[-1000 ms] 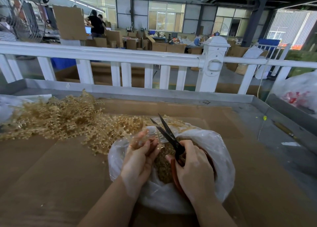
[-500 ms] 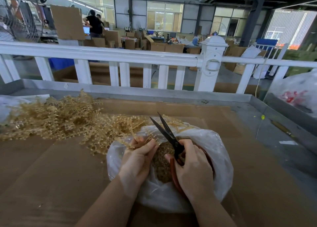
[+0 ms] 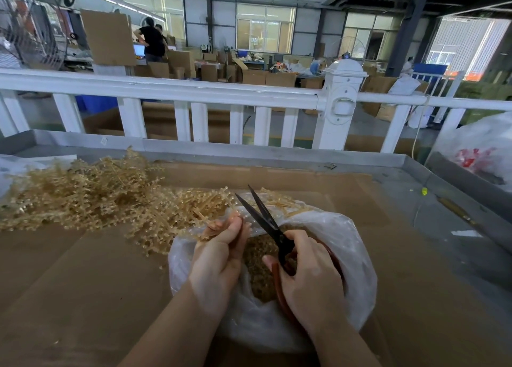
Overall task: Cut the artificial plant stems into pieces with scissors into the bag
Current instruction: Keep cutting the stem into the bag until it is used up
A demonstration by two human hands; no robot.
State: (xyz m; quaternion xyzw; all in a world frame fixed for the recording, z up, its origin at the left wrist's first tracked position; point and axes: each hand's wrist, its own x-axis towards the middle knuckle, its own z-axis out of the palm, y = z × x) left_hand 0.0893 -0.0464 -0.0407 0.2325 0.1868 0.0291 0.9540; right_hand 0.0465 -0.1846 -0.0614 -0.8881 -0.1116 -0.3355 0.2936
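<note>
Change: the left hand [image 3: 221, 251] has risen slightly against the bag's far-left rim since the earlier pictures, and the scissors' blades remain parted.
Open room: bare cardboard [image 3: 83, 297] lies to the left of and in front of the bag; grey table surface [image 3: 432, 222] shows to the right, bounded by a raised metal edge.
Right hand [image 3: 310, 280]: fingers curled round the red handles of the scissors [image 3: 263, 217], held over the bag mouth; dark blades apart, tips pointing up and away.
Left hand: fingers curled, pinching a few tan stems [image 3: 210, 229] just left of the blades; back of hand upward.
Bag [image 3: 357, 258]: clear plastic, mouth open, on the cardboard between both forearms; cut pieces [image 3: 257, 258] inside.
Stem pile [image 3: 91, 194]: uncut, heaped left of the bag, reaching its rim.
Beyond: white railing [image 3: 194, 92] along the table's far edge.
</note>
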